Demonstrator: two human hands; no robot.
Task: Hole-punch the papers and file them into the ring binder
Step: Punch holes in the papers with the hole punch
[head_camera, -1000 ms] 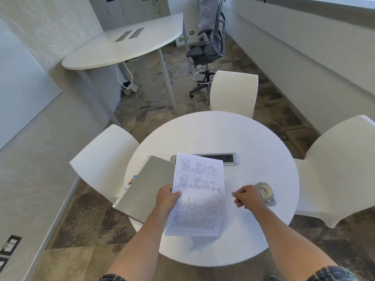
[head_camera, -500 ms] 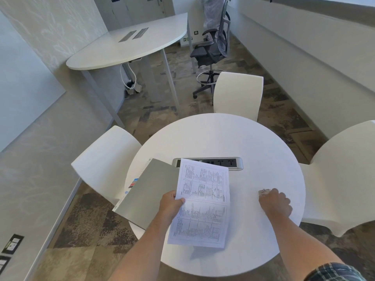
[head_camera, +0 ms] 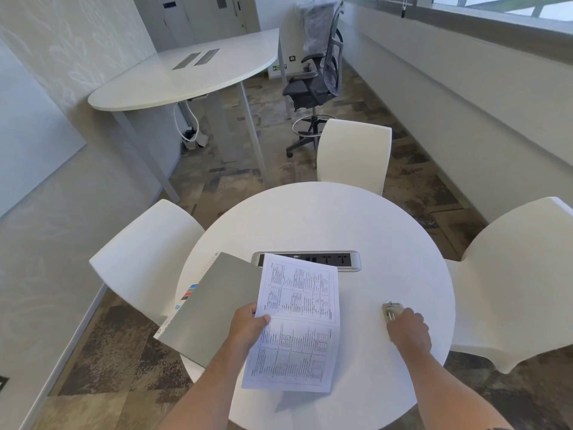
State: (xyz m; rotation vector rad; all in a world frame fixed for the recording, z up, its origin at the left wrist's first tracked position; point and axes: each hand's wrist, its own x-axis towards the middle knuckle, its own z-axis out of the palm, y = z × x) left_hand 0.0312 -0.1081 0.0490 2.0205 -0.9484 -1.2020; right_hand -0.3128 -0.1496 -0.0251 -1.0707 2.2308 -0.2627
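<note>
1. Round white table (head_camera: 310, 218) in the near centre, seen from above. A grey socket strip (head_camera: 338, 260) is set into its top, far of the hands.
2. Left hand (head_camera: 248, 324) pinches the printed papers (head_camera: 297, 324) at their left edge, thumb on top and fingers curled beneath. The sheets are lifted off the table and cast a shadow at their near edge; their far edge overlaps the socket strip.
3. Grey ring binder (head_camera: 214, 305) lies closed on the left part of the table, its near-left corner hanging past the rim. The papers' left edge and the left hand overlap its right side.
4. Right hand (head_camera: 407, 328) lies on top of the hole punch (head_camera: 391, 310), on the right part of the table, well apart from the papers. Fingers curl over the punch; only its far end shows, metallic. Whether they actually clasp it, cannot tell.
5. Three white chairs ring the table: left (head_camera: 145, 252), far (head_camera: 353, 150), right (head_camera: 521, 274).
6. Farther off: a long white desk (head_camera: 186, 79) at far left, a dark mesh office chair (head_camera: 319, 85) beside it.
</note>
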